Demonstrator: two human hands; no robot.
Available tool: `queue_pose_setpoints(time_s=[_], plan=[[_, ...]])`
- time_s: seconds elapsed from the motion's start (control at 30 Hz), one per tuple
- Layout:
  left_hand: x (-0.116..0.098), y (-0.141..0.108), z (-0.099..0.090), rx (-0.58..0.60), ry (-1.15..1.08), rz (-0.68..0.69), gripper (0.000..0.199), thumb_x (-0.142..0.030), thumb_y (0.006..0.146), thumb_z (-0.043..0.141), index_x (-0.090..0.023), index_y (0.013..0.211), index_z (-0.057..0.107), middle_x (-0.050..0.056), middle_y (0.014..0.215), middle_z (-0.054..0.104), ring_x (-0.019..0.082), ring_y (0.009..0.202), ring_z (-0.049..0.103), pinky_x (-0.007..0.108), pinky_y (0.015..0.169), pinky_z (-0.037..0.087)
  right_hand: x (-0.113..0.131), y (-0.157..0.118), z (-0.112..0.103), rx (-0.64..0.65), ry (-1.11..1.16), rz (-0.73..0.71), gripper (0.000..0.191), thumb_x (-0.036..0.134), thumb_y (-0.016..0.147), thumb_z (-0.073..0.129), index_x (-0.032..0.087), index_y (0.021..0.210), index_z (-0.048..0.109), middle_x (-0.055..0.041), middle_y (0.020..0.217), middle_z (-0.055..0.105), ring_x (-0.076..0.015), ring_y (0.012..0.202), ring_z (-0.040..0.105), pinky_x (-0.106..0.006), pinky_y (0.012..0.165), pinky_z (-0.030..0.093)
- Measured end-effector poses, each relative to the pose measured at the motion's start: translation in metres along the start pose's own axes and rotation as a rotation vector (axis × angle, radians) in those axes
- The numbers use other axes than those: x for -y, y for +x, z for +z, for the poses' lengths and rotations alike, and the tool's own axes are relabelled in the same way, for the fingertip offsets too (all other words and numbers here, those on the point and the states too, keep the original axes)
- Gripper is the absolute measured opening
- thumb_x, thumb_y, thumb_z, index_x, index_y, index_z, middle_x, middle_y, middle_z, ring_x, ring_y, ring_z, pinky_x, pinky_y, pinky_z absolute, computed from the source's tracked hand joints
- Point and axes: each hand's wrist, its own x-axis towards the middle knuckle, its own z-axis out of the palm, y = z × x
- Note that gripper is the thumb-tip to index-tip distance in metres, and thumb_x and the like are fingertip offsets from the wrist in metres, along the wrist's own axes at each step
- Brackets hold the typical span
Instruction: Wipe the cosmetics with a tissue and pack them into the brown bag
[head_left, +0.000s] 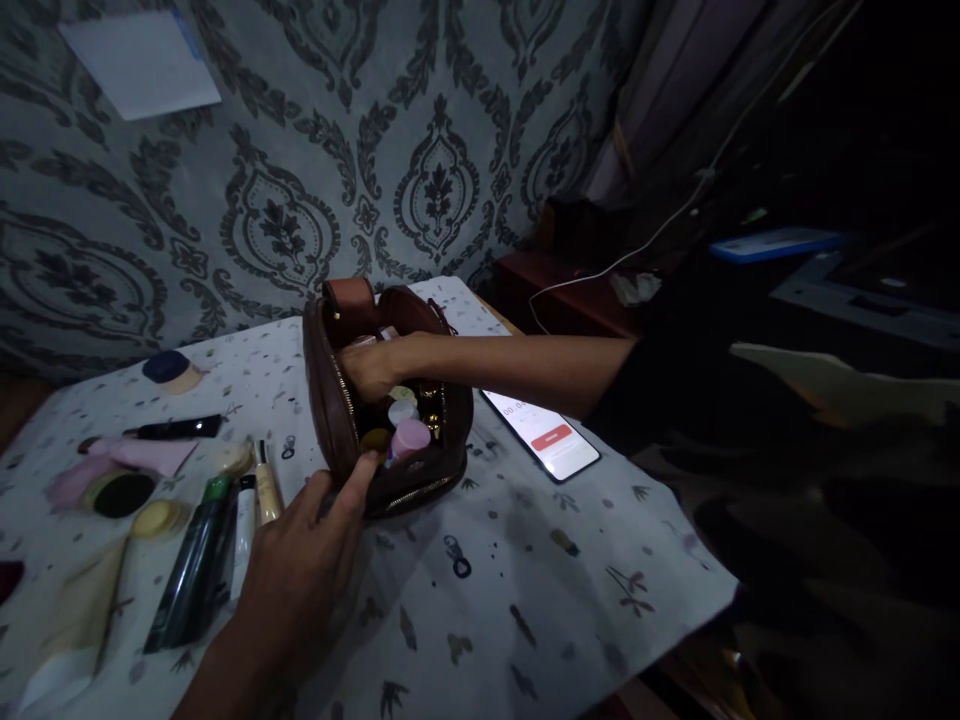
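Observation:
A dark brown zip bag (324, 400) stands unzipped on the table, its mouth facing up. My right hand (379, 366) reaches down inside it from the right; its fingers are hidden among the contents. My left hand (307, 535) grips the near left rim of the bag, the forefinger lying over the edge. Inside the bag show a pink round-capped container (410, 438), a white-lidded container (402, 411) and some gold-coloured items (433, 424).
Left of the bag lie a dark green bottle (191, 570), a beige tube (79, 620), a pink tube (154, 455), a black tube (180, 428) and a dark-lidded jar (171, 370). A lit phone (551, 440) lies to the right. A white cable (660, 240) hangs behind.

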Motion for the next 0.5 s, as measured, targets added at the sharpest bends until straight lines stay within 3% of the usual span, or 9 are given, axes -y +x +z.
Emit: queue_pose_setpoints(time_s=[0.1, 0.27, 0.37, 0.5], plan=[[0.001, 0.0, 0.0, 0.008, -0.009, -0.002, 0.043, -0.022, 0.101, 0.036, -0.026, 0.144, 0.036, 0.002, 0.087, 0.06, 0.017, 0.068, 0.065, 0.024, 0.051, 0.044, -0.004, -0.012, -0.009, -0.089, 0.009, 0.065, 0.022, -0.002, 0.078, 0.058, -0.001, 0.097, 0.07, -0.0115, 0.094, 0.072, -0.019, 0.086, 0.065, -0.027, 0.075, 0.047], [0.01, -0.003, -0.005, -0.007, -0.248, -0.022, 0.048, -0.023, 0.1, 0.042, -0.029, 0.147, 0.034, 0.002, 0.091, 0.066, 0.015, 0.07, 0.067, 0.022, 0.056, 0.05, -0.014, -0.047, -0.014, -0.406, 0.093, 0.03, 0.017, -0.001, 0.083, 0.054, 0.005, 0.086, 0.069, -0.0052, 0.082, 0.069, -0.0156, 0.082, 0.063, -0.027, 0.075, 0.045], [0.02, -0.011, -0.016, -0.039, -0.447, -0.209, 0.047, -0.03, 0.098, 0.046, -0.024, 0.144, 0.038, 0.004, 0.097, 0.069, 0.016, 0.079, 0.071, 0.023, 0.062, 0.054, -0.013, -0.072, -0.001, -0.689, 0.202, 0.053, 0.02, 0.01, 0.093, 0.049, 0.008, 0.093, 0.068, -0.0031, 0.088, 0.068, -0.0151, 0.089, 0.063, -0.028, 0.082, 0.044], [0.038, -0.025, -0.04, -0.085, -0.472, -0.568, 0.044, -0.042, 0.095, 0.049, -0.021, 0.134, 0.049, 0.004, 0.092, 0.07, 0.02, 0.088, 0.07, 0.025, 0.063, 0.054, 0.006, -0.103, 0.031, -1.006, 0.331, 0.085, 0.024, 0.023, 0.099, 0.047, 0.013, 0.102, 0.068, -0.0016, 0.089, 0.069, -0.0127, 0.083, 0.064, -0.026, 0.078, 0.047]])
